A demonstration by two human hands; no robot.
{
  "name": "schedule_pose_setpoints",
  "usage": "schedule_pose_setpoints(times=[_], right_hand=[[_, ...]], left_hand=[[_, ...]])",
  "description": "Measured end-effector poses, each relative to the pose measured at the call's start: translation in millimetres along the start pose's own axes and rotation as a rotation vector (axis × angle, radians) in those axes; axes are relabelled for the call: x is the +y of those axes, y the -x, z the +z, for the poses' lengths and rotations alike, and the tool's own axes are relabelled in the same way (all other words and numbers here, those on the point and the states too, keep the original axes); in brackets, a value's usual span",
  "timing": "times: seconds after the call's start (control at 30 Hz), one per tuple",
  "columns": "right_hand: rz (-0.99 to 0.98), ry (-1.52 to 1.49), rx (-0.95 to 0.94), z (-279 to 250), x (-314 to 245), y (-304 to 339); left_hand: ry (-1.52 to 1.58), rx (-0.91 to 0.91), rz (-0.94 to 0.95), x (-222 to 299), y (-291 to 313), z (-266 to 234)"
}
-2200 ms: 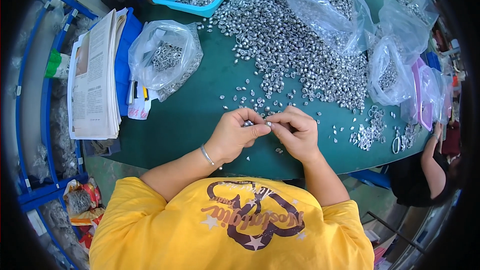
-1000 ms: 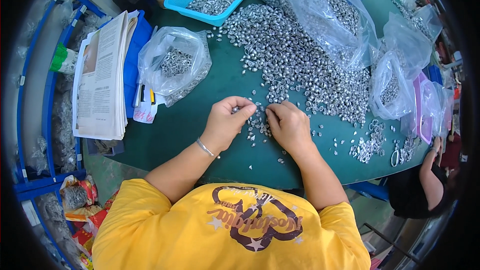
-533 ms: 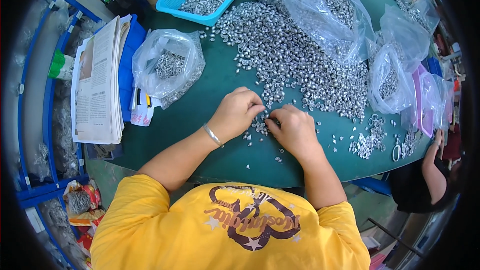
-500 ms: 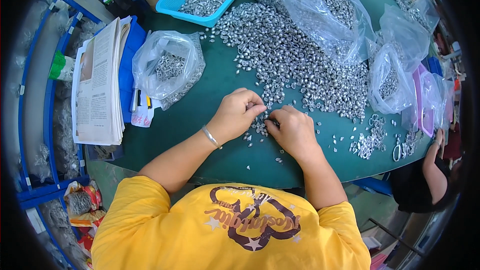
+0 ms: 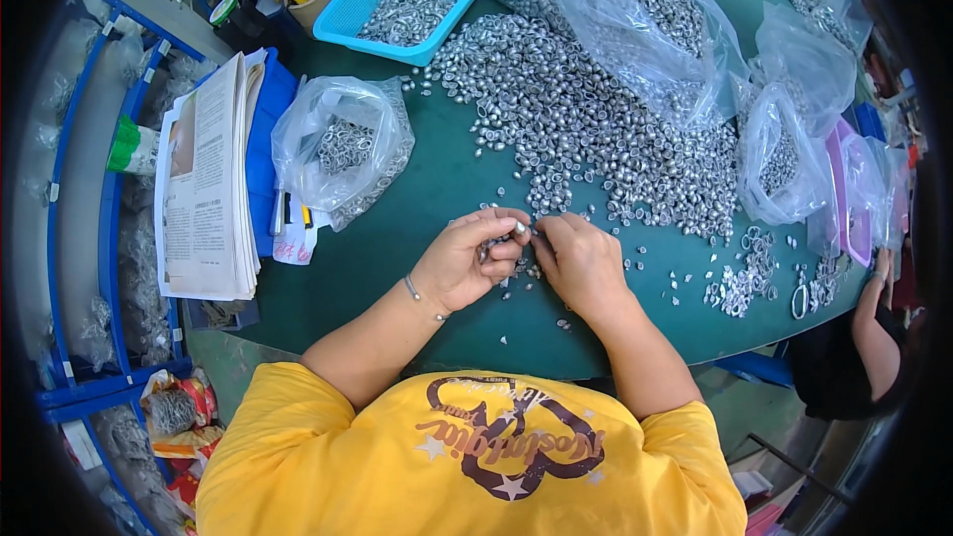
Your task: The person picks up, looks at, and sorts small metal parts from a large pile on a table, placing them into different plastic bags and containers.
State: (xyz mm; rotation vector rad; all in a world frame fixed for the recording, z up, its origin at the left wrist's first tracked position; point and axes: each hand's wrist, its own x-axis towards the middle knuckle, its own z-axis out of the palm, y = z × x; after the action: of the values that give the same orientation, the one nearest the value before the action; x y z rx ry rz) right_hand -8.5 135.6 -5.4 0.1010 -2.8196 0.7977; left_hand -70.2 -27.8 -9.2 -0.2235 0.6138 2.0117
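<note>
- Left hand (image 5: 462, 260), middle of the frame: thumb and index finger pinched onto a small silver piece (image 5: 519, 228), with a few more bits (image 5: 484, 252) tucked in the curled fingers.
- Right hand (image 5: 583, 266), just right of that: fingers bunched together right by the piece – can't tell if anything's pinched in there.
- Both are over the green table (image 5: 397, 223), with loose silver pieces scattered around the fingertips.
- Big pile (image 5: 586, 129) of similar pieces – spread across the upper middle.
- Light blue basket (image 5: 349, 12) with more silver parts, top of the frame, left of center.
- Clear bag (image 5: 301, 134) of ring-like parts below it, next to stacked papers (image 5: 210, 194) at left.
</note>
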Motion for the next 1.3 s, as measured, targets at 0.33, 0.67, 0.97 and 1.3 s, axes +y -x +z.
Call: schedule_pose_setpoints(times=[0.33, 0.67, 0.97, 1.3], right_hand=[[0.042, -0.678, 0.030, -12, 6, -7], [0.107, -0.892, 0.029, 0, 9, -4], [0.009, -0.630, 0.148, -9, 2, -6], [0.036, -0.556, 0.147, -15, -9, -1]], left_hand=[[0.035, -0.113, 0.014, 0, 2, -4], [-0.211, 0.064, 0.013, -7, 3, 4], [-0.250, 0.148, 0.138, -13, 3, 2], [-0.903, 0.282, 0.499, -18, 6, 11]])
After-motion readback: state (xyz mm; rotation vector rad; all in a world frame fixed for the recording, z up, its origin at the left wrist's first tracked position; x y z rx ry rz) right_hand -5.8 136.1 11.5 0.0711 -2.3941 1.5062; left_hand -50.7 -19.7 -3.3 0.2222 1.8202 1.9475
